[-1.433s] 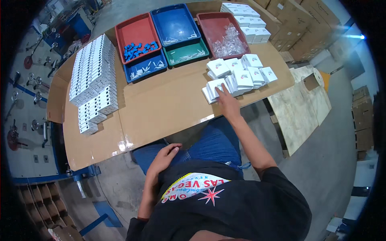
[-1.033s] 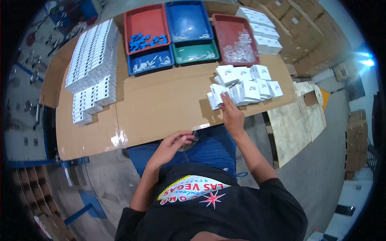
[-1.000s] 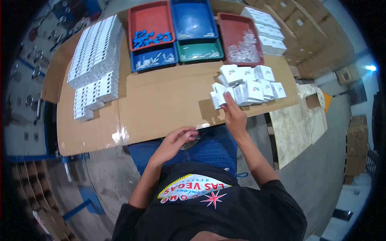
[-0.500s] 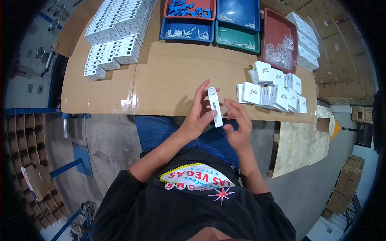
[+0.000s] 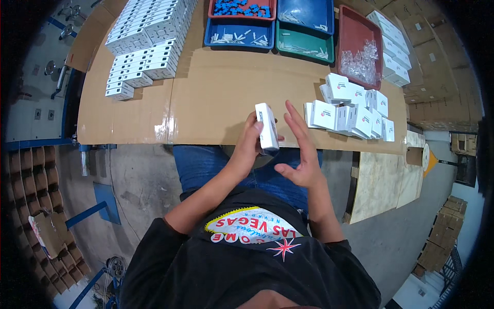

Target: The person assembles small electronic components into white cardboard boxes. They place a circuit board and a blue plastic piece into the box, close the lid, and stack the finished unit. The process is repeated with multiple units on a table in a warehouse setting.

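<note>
A small white box point(image 5: 267, 127) is held upright over the near edge of the table, its narrow side facing up. My left hand point(image 5: 249, 145) grips it from the left, thumb along its side and fingers behind. My right hand point(image 5: 303, 152) is just to the right of the box, fingers stretched and thumb apart, with nothing in it. On the table beyond my right hand stand several small white boxes point(image 5: 323, 114) in a loose cluster, some leaning on each other.
Stacked white boxes point(image 5: 149, 38) rise at the back left of the cardboard-covered table point(image 5: 216, 98). At the back are a red tray point(image 5: 242, 17) with blue pieces, blue trays point(image 5: 239, 47) and a green tray point(image 5: 303, 54) with small white pieces, and a dark red tray point(image 5: 355, 31) holding clear plastic pieces.
The white box has turned in my left hand, and my grip has shifted, with the thumb now higher on it. My right hand's fingers have straightened and point upward.
</note>
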Available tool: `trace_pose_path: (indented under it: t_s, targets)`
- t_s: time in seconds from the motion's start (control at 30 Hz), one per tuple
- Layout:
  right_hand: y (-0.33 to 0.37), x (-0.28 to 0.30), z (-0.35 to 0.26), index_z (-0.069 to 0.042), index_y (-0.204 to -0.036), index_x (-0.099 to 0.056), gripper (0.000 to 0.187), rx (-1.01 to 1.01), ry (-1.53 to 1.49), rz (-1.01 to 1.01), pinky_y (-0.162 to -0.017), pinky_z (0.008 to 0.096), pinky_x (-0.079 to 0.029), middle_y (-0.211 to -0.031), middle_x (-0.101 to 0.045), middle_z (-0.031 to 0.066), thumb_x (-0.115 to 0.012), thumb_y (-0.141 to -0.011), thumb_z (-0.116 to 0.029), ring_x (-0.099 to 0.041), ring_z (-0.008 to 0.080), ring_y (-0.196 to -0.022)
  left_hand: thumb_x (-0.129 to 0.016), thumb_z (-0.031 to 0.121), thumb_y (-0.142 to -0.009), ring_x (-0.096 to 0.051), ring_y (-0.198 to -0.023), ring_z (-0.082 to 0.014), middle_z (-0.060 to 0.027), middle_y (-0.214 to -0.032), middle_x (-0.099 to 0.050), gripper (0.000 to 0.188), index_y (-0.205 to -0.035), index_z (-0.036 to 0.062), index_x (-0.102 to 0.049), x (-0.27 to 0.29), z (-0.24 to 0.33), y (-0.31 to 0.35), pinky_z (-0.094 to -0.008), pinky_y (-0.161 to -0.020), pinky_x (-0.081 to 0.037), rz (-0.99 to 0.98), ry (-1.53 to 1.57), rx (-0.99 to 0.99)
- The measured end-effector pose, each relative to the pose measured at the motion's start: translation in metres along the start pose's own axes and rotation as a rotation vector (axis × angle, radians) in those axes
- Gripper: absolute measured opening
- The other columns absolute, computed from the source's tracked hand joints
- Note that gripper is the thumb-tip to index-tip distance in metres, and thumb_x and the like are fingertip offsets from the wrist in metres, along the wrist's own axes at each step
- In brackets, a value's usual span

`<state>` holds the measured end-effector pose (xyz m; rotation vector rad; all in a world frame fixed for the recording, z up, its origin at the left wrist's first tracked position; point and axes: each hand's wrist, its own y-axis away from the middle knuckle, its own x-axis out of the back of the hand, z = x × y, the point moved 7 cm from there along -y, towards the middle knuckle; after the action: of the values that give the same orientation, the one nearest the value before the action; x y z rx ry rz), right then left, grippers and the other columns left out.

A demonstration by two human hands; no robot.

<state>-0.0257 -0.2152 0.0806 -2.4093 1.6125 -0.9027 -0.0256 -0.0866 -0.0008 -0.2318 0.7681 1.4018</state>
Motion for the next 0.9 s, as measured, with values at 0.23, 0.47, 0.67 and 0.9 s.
trace_pose_path:
  t_s: [0.23,0.47,0.67,0.9]
  targets:
    - [0.005,-0.014,0.0,-0.011,-0.153,-0.05,0.082,-0.049,0.132,-0.192,-0.122,0.049,-0.03,-0.167,-0.032,0.0205,-0.081,-0.077,-0.019,-0.029,0.0419,-0.154,-0.024,0.073,-0.104,-0.071,-0.105,-0.0295,-0.0153,-0.135,-0.062,0.079,-0.152,0.012,-0.041,-0.001,-0.01,0.011,-0.0439,-0.091,-0.057,-0.114,-0.074,0.442]
    - [0.004,-0.01,0.011,-0.009,-0.139,-0.063,0.065,-0.097,0.223,-0.082,-0.109,0.0463,-0.044,-0.146,-0.056,0.0184,-0.083,-0.08,-0.026,-0.053,0.0394,-0.133,-0.019,0.077,-0.102,-0.057,-0.133,-0.0281,-0.015,-0.144,-0.055,0.087,-0.156,0.0121,-0.038,-0.005,-0.014,0.011,-0.0464,-0.107,-0.051,-0.088,0.024,0.262]
    - [-0.004,-0.018,0.01,-0.007,-0.138,-0.063,0.067,-0.069,0.27,-0.088,-0.108,0.0464,-0.045,-0.147,-0.054,0.0194,-0.083,-0.081,-0.037,-0.054,0.0392,-0.131,-0.021,0.075,-0.103,-0.062,-0.124,-0.0264,-0.0123,-0.137,-0.06,0.081,-0.15,0.0124,-0.043,0.0,-0.019,0.013,-0.044,-0.101,-0.054,-0.073,0.04,0.382]
    - [-0.006,-0.032,0.017,-0.006,-0.148,-0.054,0.073,-0.059,0.104,-0.098,-0.111,0.0488,-0.042,-0.15,-0.049,0.0226,-0.072,-0.092,-0.048,-0.052,0.0437,-0.131,-0.033,0.066,-0.107,-0.062,-0.122,-0.0228,-0.0099,-0.133,-0.06,0.068,-0.148,0.0134,-0.045,-0.008,-0.014,0.019,-0.0409,-0.102,-0.052,-0.052,0.211,0.323]
